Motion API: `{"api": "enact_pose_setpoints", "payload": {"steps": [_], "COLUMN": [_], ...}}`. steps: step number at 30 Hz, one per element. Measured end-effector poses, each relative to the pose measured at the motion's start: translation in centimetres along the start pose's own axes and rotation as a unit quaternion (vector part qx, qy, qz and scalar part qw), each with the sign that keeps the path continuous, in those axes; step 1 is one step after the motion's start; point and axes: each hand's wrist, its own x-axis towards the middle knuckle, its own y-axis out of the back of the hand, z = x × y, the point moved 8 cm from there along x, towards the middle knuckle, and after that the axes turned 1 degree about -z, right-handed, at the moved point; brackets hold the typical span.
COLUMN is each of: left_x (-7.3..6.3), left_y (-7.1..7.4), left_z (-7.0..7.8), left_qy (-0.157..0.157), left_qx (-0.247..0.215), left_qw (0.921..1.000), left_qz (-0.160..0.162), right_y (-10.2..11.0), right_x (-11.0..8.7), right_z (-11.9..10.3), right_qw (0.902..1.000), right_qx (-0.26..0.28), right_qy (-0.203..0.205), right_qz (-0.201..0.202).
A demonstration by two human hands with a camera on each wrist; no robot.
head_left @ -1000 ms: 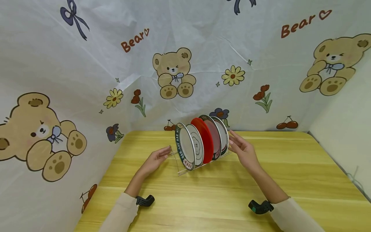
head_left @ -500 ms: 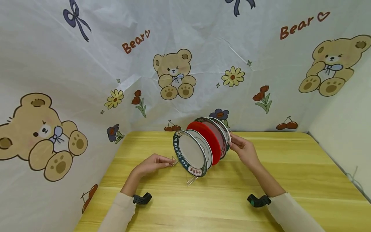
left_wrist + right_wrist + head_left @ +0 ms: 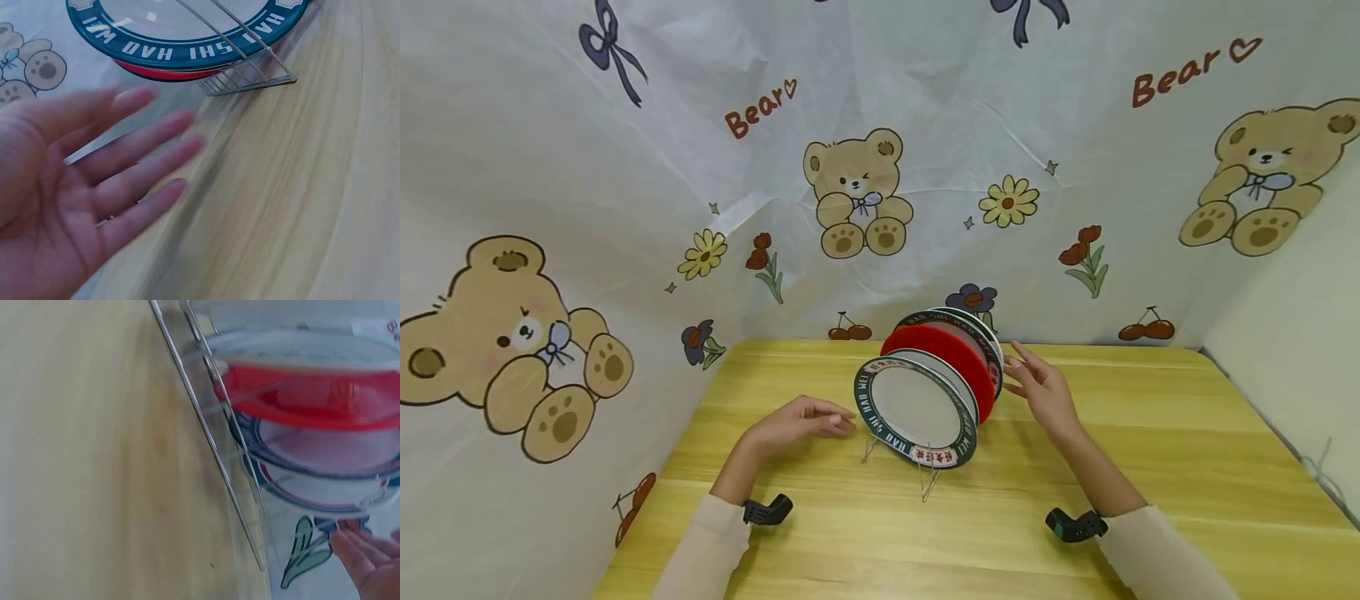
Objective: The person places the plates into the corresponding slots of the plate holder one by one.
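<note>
A wire dish rack (image 3: 928, 483) stands on the table with several plates upright in it. Frontmost is a white plate (image 3: 913, 407) with a teal lettered rim. Behind it come a plain-looking white plate, a red plate (image 3: 936, 340), a dark-rimmed plate (image 3: 337, 447) and another white plate (image 3: 325, 487). My left hand (image 3: 801, 423) hovers just left of the front plate, fingers loosely extended and holding nothing; the left wrist view shows its palm (image 3: 69, 194) apart from the rack. To the right of the rear plates, my right hand (image 3: 1045, 396) has its fingers spread, gripping nothing.
The wood-grain table (image 3: 850, 533) runs back to a white cloth (image 3: 940, 100) printed with bears and flowers. A pale wall (image 3: 1292, 333) borders the right side, where a thin cord (image 3: 1318, 467) hangs. Dark devices (image 3: 767, 510) sit on both wrists.
The rack with its plates has turned, its near-left end swinging toward me, so the front plate faces me more. My left hand has let go of the rack; my right hand has drawn back slightly.
</note>
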Motion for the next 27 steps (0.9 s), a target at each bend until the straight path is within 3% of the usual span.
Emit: {"api": "enact_pose_setpoints", "payload": {"steps": [2, 4, 7, 11, 16, 24, 27], "left_x": [0.0, 0.0, 0.8, 3.1, 5.6, 6.6, 6.6], "left_y": [1.7, 2.8, 3.0, 2.0, 0.2, -3.2, -3.7], "left_z": [0.0, 0.1, 0.6, 1.5, 2.5, 3.8, 3.7], "left_qy": [-0.011, -0.020, -0.045, -0.077, -0.077, -0.089, -0.091], "left_qx": [-0.018, -0.038, -0.095, -0.180, -0.216, -0.226, -0.227], "left_qw": [0.9957, 0.9854, 0.9724, 0.9614, 0.9585, 0.9645, 0.9639], "left_qz": [0.090, 0.164, 0.208, 0.193, 0.170, 0.104, 0.106], "right_y": [-0.5, -1.2, -2.4, -4.7, -6.7, -6.8, -6.5], "right_x": [-1.2, -2.5, -4.4, -6.4, -7.6, -7.6, -7.2], "right_z": [-0.5, -1.1, -1.7, -2.3, -2.7, -2.8, -2.6], "right_qw": [1.0000, 0.9999, 0.9994, 0.9989, 0.9993, 0.9993, 0.9986], "right_qx": [0.002, 0.003, 0.007, 0.011, -0.003, -0.027, -0.043], "right_qy": [-0.007, -0.016, -0.033, -0.039, -0.026, -0.014, -0.020], "right_qz": [0.000, -0.006, -0.012, -0.025, -0.028, -0.021, -0.024]}}
